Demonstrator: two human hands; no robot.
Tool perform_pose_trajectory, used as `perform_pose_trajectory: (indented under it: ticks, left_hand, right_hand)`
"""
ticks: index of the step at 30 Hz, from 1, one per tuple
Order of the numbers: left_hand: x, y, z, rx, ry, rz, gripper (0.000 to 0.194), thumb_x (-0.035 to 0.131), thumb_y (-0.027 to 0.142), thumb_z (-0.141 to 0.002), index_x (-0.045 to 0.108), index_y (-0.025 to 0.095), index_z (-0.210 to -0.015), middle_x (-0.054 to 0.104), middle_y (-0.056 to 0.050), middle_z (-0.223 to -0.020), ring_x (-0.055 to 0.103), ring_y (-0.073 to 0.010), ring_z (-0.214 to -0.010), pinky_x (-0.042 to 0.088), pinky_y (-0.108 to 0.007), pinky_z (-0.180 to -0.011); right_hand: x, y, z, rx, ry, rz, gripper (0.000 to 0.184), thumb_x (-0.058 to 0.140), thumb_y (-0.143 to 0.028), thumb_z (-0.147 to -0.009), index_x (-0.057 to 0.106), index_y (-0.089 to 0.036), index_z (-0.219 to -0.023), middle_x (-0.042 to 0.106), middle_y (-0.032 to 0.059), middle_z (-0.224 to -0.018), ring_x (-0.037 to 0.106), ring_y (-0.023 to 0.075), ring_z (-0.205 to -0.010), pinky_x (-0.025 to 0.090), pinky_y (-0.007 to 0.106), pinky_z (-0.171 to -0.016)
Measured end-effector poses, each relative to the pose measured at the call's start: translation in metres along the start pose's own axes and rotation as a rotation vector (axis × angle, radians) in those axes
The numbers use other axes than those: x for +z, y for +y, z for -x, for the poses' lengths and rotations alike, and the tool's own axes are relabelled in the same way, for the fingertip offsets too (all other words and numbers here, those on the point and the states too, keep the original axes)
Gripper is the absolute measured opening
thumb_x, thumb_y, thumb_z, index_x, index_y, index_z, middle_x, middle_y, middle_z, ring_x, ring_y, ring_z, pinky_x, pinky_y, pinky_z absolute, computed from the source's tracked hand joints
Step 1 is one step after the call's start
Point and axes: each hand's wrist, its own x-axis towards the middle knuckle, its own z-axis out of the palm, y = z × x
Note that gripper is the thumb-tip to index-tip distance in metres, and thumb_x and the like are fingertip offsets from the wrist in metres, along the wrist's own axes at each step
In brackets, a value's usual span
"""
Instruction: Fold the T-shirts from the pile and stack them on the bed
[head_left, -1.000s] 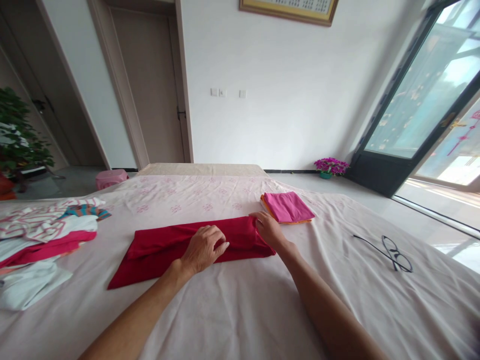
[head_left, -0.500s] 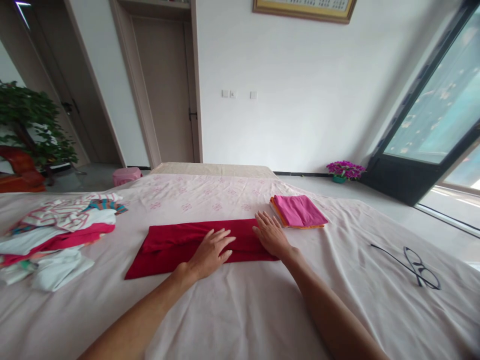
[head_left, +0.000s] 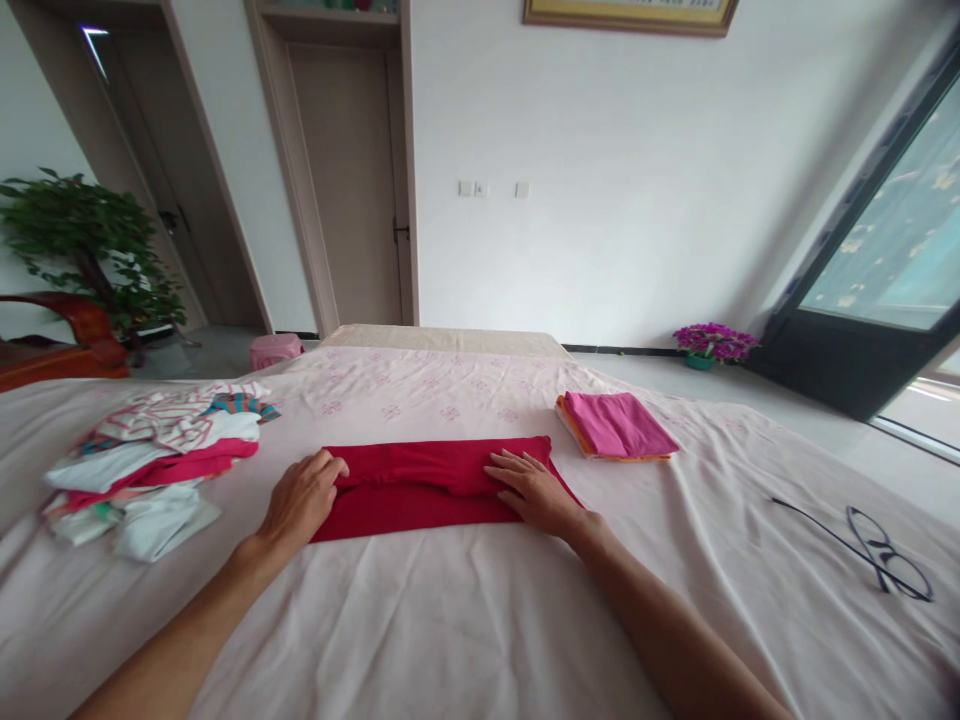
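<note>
Your left hand point(head_left: 306, 497) curls over the left end of the red cloth point(head_left: 424, 488); you cannot tell whether it pinches. Your right hand point(head_left: 536, 494) lies spread on its right part. The cloth lies on the sheet point(head_left: 420, 620), right of the heaped clothes point(head_left: 172, 468).

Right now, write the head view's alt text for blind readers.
A long red cloth lies across a pale flowered sheet, a person's left hand curled at its left end and right hand spread near the right end. Left of it lies a pile of clothes; to the right, a folded pink cloth and eyeglasses.
</note>
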Motion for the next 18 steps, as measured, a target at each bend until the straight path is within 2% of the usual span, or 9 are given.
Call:
perform_pose_trajectory:
  ticks: [3,5,8,11,13,15,18]
  left_hand:
    - [-0.003,-0.002,0.003,-0.023,0.014,-0.053,0.031,0.042,0.004,-0.079,0.063,0.023,-0.092,0.064,-0.006,-0.096,0.058,-0.0228,-0.094,0.039,-0.036,-0.086]
    - [-0.006,-0.006,0.004,-0.046,-0.061,-0.053,0.036,0.040,0.001,-0.078,0.064,0.023,-0.093,0.065,-0.007,-0.094,0.059,-0.0228,-0.094,0.038,-0.038,-0.087]
    - [-0.015,-0.016,-0.001,-0.108,-0.239,0.002,0.044,0.040,-0.001,-0.072,0.066,0.026,-0.095,0.068,-0.004,-0.098,0.062,-0.0213,-0.098,0.033,-0.042,-0.096]
    - [-0.027,-0.016,-0.017,-0.138,-0.304,0.102,0.034,0.045,0.010,-0.077,0.067,0.028,-0.097,0.070,-0.002,-0.108,0.062,-0.0214,-0.107,0.030,-0.045,-0.103]
    - [-0.030,-0.003,-0.031,-0.118,-0.251,0.198,0.026,0.046,0.024,-0.085,0.067,0.027,-0.099,0.071,-0.003,-0.111,0.063,-0.0210,-0.108,0.035,-0.039,-0.101]
    - [-0.025,0.019,-0.045,-0.096,-0.181,0.301,0.032,0.038,0.034,-0.092,0.067,0.025,-0.103,0.071,-0.004,-0.111,0.064,-0.0194,-0.107,0.041,-0.032,-0.096]
    - [-0.004,0.053,-0.060,-0.023,-0.132,0.356,0.042,0.029,0.034,-0.097,0.062,0.020,-0.119,0.065,-0.009,-0.126,0.057,-0.0175,-0.121,0.039,-0.029,-0.102]
  right_hand:
    - [0.003,0.001,0.001,-0.024,0.048,-0.058,0.039,0.042,-0.028,-0.097,0.058,-0.029,-0.133,0.051,0.0041,-0.144,0.041,0.0216,-0.137,0.030,0.047,-0.114]
    - [0.004,0.001,0.004,-0.032,0.073,-0.092,0.037,0.043,-0.028,-0.097,0.062,-0.028,-0.129,0.054,0.0048,-0.142,0.045,0.0214,-0.135,0.033,0.046,-0.113]
    - [0.002,-0.002,0.007,-0.024,0.096,-0.130,0.035,0.045,-0.033,-0.096,0.066,-0.026,-0.124,0.055,0.0057,-0.140,0.048,0.0220,-0.132,0.035,0.045,-0.112]
    - [-0.003,-0.006,0.005,0.026,0.135,-0.196,0.037,0.041,-0.039,-0.098,0.071,-0.024,-0.115,0.062,0.0058,-0.132,0.054,0.0225,-0.126,0.040,0.041,-0.108]
    - [-0.006,-0.008,0.001,0.104,0.223,-0.223,0.042,0.035,-0.042,-0.100,0.071,-0.023,-0.113,0.067,0.0059,-0.125,0.058,0.0216,-0.120,0.043,0.037,-0.105]
    - [-0.006,-0.008,-0.005,0.185,0.311,-0.183,0.046,0.030,-0.042,-0.101,0.067,-0.021,-0.120,0.066,0.0072,-0.125,0.059,0.0210,-0.118,0.043,0.036,-0.105]
    - [0.000,-0.006,-0.015,0.262,0.300,-0.011,0.051,0.027,-0.042,-0.101,0.054,-0.017,-0.136,0.054,0.0112,-0.141,0.047,0.0229,-0.132,0.034,0.040,-0.112]
